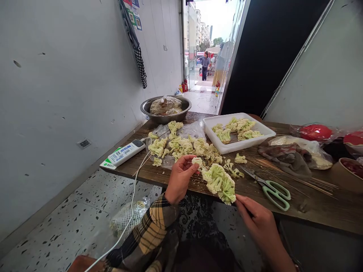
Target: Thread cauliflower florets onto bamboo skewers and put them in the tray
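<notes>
My left hand pinches a small cauliflower floret at the upper end of a row of larger pale-green florets. At the row's lower right end, my right hand is closed with thumb and fingers together, holding what appears to be a cauliflower skewer; its stick is hidden. A heap of loose cauliflower florets lies on a plastic bag just beyond my left hand. Green-handled scissors rest open on the table to the right, near a scatter of thin wooden skewers.
A white tray with skewered florets stands at the back. Behind the heap is a metal basin holding a bag. A white device with a cable lies left. Bags, a grey cloth and a tub crowd the right.
</notes>
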### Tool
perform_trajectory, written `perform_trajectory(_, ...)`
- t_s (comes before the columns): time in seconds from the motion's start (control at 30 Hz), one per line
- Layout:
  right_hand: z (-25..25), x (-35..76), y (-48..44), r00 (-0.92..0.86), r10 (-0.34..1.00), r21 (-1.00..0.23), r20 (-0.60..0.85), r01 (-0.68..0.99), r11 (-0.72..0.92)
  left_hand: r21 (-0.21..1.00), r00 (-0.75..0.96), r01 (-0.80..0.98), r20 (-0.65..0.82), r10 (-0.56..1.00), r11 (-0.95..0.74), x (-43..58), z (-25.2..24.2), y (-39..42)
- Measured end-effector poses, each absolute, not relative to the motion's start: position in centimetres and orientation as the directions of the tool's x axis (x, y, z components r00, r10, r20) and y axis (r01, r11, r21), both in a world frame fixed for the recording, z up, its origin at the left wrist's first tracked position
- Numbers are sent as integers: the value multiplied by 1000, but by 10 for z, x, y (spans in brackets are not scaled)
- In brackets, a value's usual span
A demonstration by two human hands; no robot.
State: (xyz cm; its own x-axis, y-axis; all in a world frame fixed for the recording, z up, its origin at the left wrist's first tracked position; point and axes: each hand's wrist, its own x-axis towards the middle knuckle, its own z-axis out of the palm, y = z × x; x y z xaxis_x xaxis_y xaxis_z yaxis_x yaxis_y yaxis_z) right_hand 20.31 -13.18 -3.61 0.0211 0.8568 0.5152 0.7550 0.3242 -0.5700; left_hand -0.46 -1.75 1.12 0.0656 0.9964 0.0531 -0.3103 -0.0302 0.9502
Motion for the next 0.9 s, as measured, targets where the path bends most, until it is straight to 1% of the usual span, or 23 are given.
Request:
perform_trajectory(0.27,-34,203,-133,10,853,-543,522,774,324,946,87,-322,70,994,-39,-2,10,-18)
perform_trajectory(0.53,-38,207,-134,-13,876,-504,482,814,289,960,149,-276,94,984,-50,-7,11,-20)
perform_trajectory(0.73,-38,207,-136,-12,878,-511,478,809,290,963,112,-265,75,991,-43,-5,12,-19)
perform_trajectory(0.9,-38,207,-138,-4,870,-515,492,805,295,945,88,-323,82,993,-49,-4,10,-18)
